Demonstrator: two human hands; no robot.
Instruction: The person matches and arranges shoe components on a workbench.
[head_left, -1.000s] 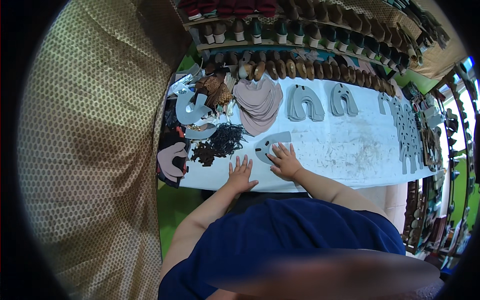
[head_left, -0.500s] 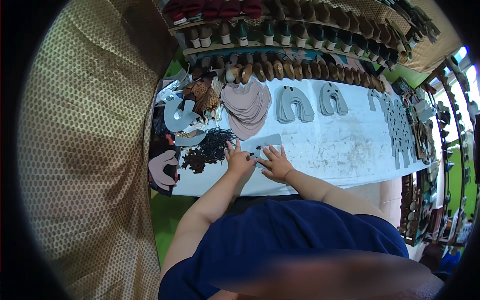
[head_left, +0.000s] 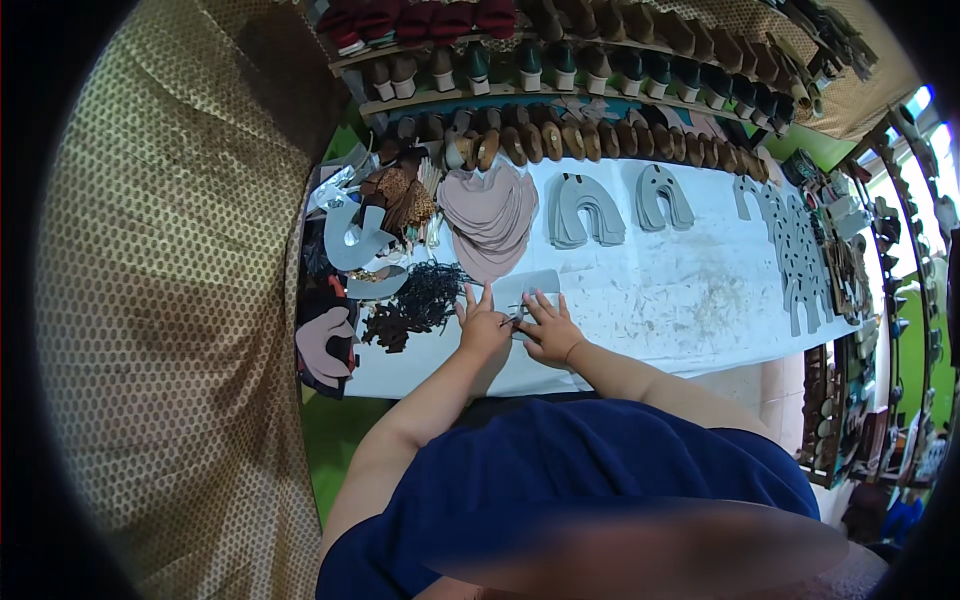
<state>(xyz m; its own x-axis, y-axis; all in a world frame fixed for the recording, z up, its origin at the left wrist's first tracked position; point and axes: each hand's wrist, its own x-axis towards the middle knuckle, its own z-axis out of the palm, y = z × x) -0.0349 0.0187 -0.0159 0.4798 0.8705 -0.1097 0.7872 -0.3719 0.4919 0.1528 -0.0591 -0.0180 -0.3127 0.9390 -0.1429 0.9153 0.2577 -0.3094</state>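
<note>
One head camera looks steeply down, fairly near the white table; shelves beyond look blurred, perhaps distorted.

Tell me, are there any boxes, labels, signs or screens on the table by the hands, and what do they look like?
None that I can see: no box, label, sign or screen.
The white table holds grey cut-out pieces and a pink pile.
Both hands, left hand and right hand, press on a flat grey piece.
Shelves of shoes stand behind.
</note>
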